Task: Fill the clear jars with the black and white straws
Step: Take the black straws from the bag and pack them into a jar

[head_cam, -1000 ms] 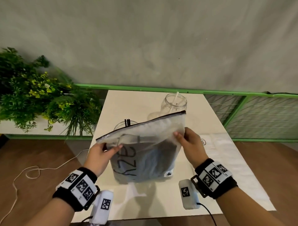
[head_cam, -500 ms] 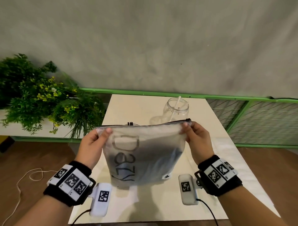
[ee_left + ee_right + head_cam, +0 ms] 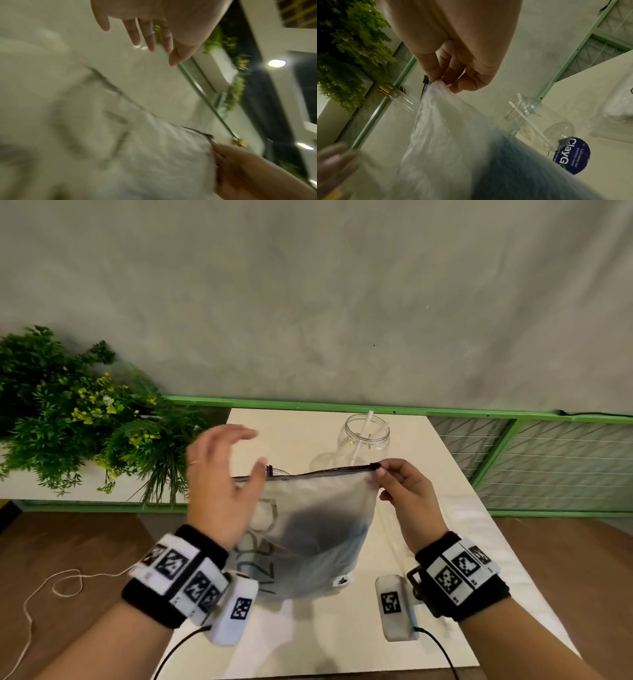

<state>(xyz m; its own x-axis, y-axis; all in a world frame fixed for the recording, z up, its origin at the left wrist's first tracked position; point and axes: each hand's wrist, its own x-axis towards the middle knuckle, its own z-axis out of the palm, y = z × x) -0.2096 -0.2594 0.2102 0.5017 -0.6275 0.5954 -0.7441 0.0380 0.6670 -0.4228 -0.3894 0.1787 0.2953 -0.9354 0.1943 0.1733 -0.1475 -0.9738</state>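
Seeing a frosted zip pouch point(image 3: 318, 529) held upright over the cream table point(image 3: 428, 460) from my end. My right hand point(image 3: 406, 496) pinches its top right corner, thumb and forefinger closed on the dark zipper strip point(image 3: 322, 470); the right wrist view confirms the pinch right at the strip's end. My left hand point(image 3: 222, 477) is off the pouch, fingers spread and relaxed, holding nothing, hovering in front of the pouch's top left corner.

Pouch is translucent white, crinkled, with dark outlined lettering on its left half and a small dark logo near the lower right corner. A dark blue-black mass shows through the lower middle; probably the straws, but the plastic is too cloudy to be sure. Bottom edge sits at or just above the tabletop, can't tell which.

Behind the pouch, a clear jar point(image 3: 363, 436) stands upright toward the far right of the table, with white straws point(image 3: 530, 121) leaning inside and poking out over the rim: one visible from the head camera, two from the right wrist. A second clear jar point(image 3: 279, 472) is mostly hidden behind the pouch's top edge on the left, with black straw tips point(image 3: 269, 470) just above the zipper line.

Left wrist view is motion-blurred. A round blue sticker point(image 3: 571, 155) lies on the table by the right jar. Green plants point(image 3: 78, 419) sit left of the table.
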